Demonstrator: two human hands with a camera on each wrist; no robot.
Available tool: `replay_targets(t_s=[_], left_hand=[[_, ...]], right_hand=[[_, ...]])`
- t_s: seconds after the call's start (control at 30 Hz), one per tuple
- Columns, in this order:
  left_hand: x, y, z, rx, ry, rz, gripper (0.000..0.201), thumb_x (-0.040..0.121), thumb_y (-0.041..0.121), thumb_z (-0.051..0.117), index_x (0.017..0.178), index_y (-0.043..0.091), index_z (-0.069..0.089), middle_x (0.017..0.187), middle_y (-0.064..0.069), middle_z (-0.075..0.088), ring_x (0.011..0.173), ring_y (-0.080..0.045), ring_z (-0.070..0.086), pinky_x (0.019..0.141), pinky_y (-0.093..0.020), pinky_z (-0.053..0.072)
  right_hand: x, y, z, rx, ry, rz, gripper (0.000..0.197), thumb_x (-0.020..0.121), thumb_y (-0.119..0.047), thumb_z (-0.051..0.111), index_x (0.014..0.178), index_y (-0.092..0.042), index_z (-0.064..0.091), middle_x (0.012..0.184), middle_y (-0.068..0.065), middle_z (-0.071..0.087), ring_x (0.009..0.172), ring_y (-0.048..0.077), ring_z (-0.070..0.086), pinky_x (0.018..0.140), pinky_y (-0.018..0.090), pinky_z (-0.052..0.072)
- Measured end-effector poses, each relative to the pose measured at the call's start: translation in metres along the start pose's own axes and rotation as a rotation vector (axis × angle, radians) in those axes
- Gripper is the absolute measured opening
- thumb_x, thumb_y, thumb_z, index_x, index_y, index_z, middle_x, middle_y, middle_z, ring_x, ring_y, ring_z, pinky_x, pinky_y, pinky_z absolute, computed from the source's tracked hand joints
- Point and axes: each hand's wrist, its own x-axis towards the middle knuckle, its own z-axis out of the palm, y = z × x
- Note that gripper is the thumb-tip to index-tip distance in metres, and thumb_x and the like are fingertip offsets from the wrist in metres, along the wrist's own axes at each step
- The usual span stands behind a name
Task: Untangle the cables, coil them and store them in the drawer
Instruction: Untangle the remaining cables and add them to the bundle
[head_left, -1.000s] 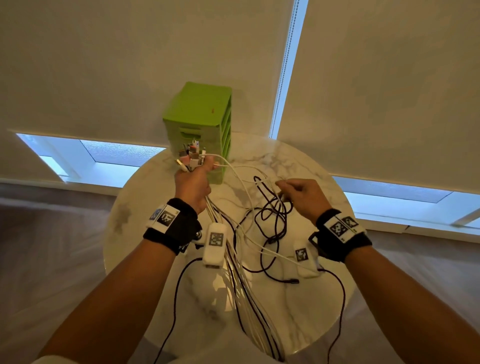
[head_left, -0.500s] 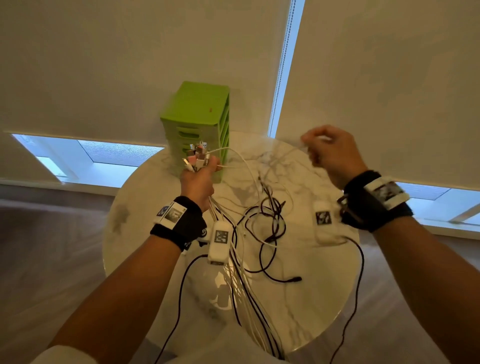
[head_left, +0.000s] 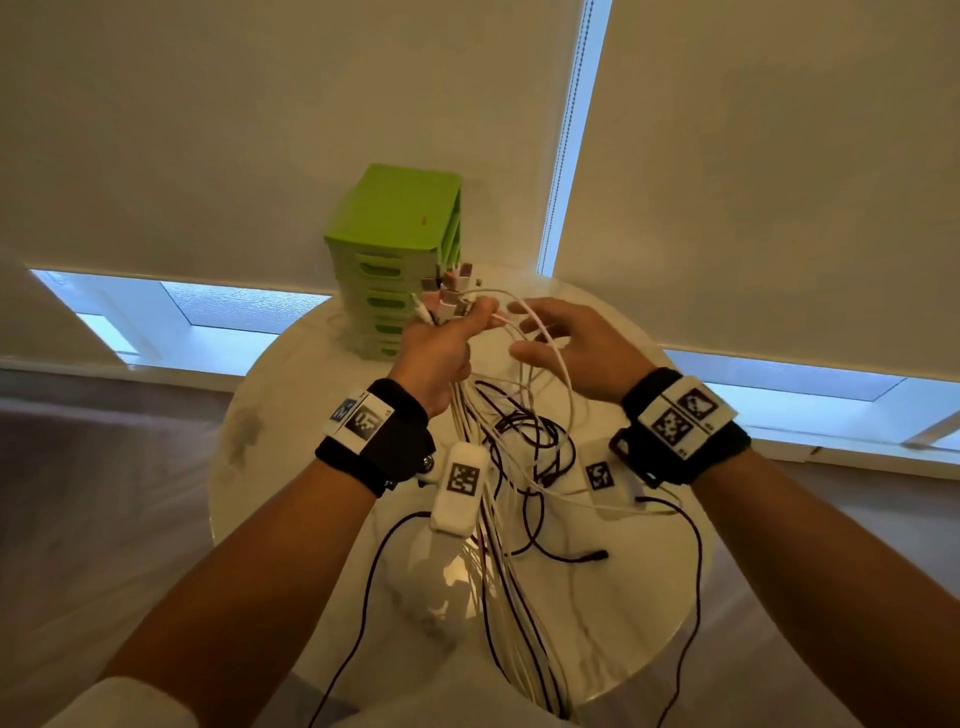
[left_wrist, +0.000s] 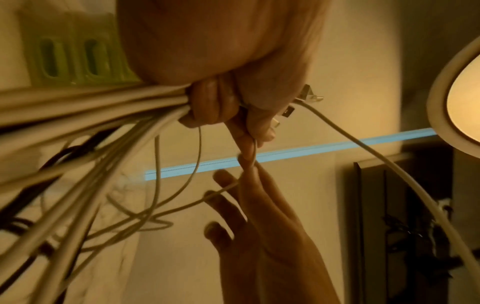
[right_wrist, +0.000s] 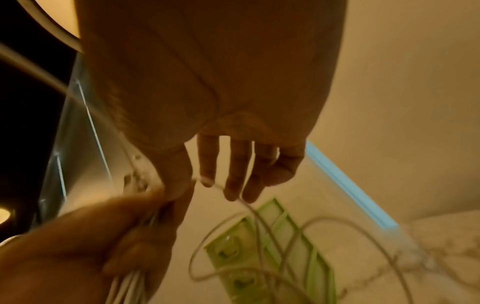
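Observation:
My left hand (head_left: 447, 343) grips a bundle of white cables (head_left: 498, 519) just below their plugs (head_left: 452, 291), which stick up past its fingers (left_wrist: 205, 107). The bundle hangs down over the near edge of the table. My right hand (head_left: 524, 330) is beside the left hand, with its fingers (right_wrist: 233, 174) straight and spread. A thin white cable (right_wrist: 262, 222) loops across those fingers. A tangle of black cable (head_left: 535, 447) lies on the marble under both hands, its plug end (head_left: 597, 556) nearer me. The green drawer unit (head_left: 400, 234) stands behind the left hand, all drawers closed.
The round marble table (head_left: 644, 613) is small, with its rim close on every side. Roller blinds and a bead chain (head_left: 561, 156) hang behind the drawer unit. Black leads from my wrist cameras (head_left: 460, 480) trail off the table's front.
My right hand, raised up to the right with a thin white cable half a second ago, has come down beside the left hand and opened. The left hand keeps its grip.

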Motion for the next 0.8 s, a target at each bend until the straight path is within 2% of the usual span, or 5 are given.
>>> replay_targets(t_s=[0.2, 0.33, 0.47, 0.63, 0.8], left_hand=[[-0.003, 0.02, 0.001, -0.124, 0.014, 0.096, 0.02, 0.092, 0.015, 0.062, 0.074, 0.018, 0.07, 0.067, 0.004, 0.068, 0.036, -0.003, 0.022, 0.035, -0.016, 0.017], [-0.004, 0.023, -0.008, -0.209, 0.049, 0.174, 0.014, 0.093, 0.018, 0.061, 0.08, 0.016, 0.066, 0.066, 0.004, 0.069, 0.036, -0.002, 0.022, 0.035, -0.016, 0.016], [0.0, 0.018, -0.006, -0.254, 0.09, 0.162, 0.01, 0.091, 0.021, 0.063, 0.082, 0.018, 0.066, 0.075, 0.002, 0.068, 0.044, -0.006, 0.024, 0.039, -0.019, 0.014], [0.003, -0.003, -0.003, 0.069, 0.146, 0.008, 0.02, 0.083, 0.012, 0.071, 0.103, 0.016, 0.068, 0.07, 0.007, 0.055, 0.052, -0.005, 0.041, 0.04, -0.014, 0.029], [-0.01, -0.024, 0.023, 0.203, -0.139, 0.095, 0.018, 0.08, 0.004, 0.074, 0.091, 0.017, 0.067, 0.078, 0.006, 0.068, 0.048, 0.006, 0.055, 0.047, -0.009, 0.04]], right_hand=[[-0.003, 0.032, 0.02, -0.183, -0.265, 0.175, 0.021, 0.096, -0.024, 0.053, 0.086, -0.015, 0.068, 0.081, -0.007, 0.062, 0.073, 0.006, 0.056, 0.071, 0.021, 0.04], [-0.014, 0.06, 0.014, -0.3, -0.271, 0.241, 0.025, 0.095, -0.029, 0.055, 0.097, -0.012, 0.072, 0.107, 0.004, 0.066, 0.097, 0.017, 0.059, 0.082, 0.027, 0.041], [-0.016, 0.064, 0.007, -0.091, -0.09, 0.259, 0.022, 0.09, -0.037, 0.061, 0.092, -0.019, 0.073, 0.103, -0.003, 0.066, 0.095, 0.012, 0.059, 0.087, 0.028, 0.045], [-0.009, 0.042, -0.011, 0.009, 0.081, 0.165, 0.042, 0.101, -0.03, 0.041, 0.097, -0.002, 0.073, 0.08, -0.009, 0.061, 0.073, -0.003, 0.056, 0.064, -0.002, 0.038], [0.001, 0.03, -0.017, 0.301, 0.119, 0.199, 0.034, 0.098, -0.029, 0.049, 0.079, -0.012, 0.072, 0.064, 0.002, 0.061, 0.062, 0.016, 0.055, 0.07, 0.033, 0.047]])
